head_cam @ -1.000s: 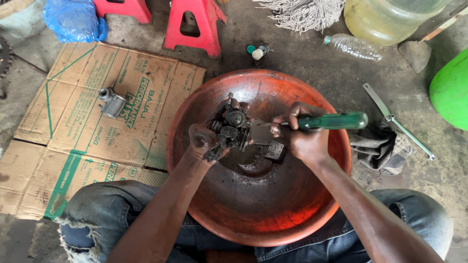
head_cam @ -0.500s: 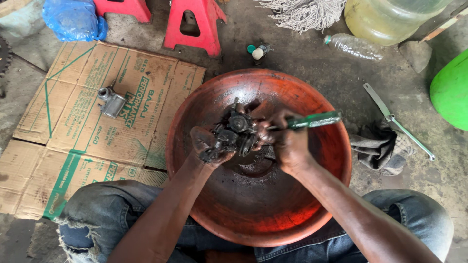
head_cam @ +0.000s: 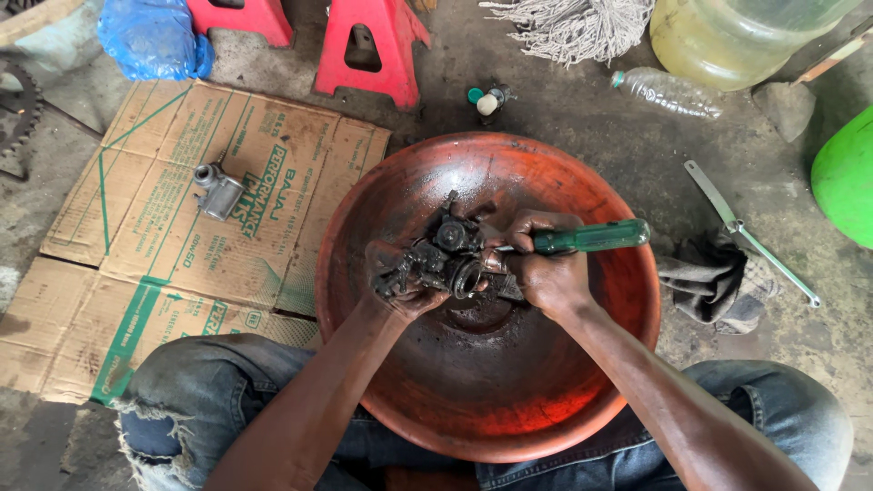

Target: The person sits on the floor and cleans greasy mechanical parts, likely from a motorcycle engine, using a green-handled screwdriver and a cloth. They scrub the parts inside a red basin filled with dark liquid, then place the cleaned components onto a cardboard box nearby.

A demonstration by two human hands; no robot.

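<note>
A wide red-brown bowl rests between my knees, with dark oily liquid pooled at its bottom. Over it my left hand grips a greasy black carburetor. My right hand is closed around a screwdriver with a green handle. The handle points right and the tip meets the carburetor, hidden among my fingers. Both hands are smeared with oil.
Flattened cardboard lies to the left with a small grey metal part on it. A dark rag and a long wrench lie right of the bowl. Red stands, a plastic bottle, a mop head and a green tub sit behind.
My right hand brought the screwdriver in from the right against the carburetor. My left hand turned the carburetor and lowered it slightly. The view shifted a little.
</note>
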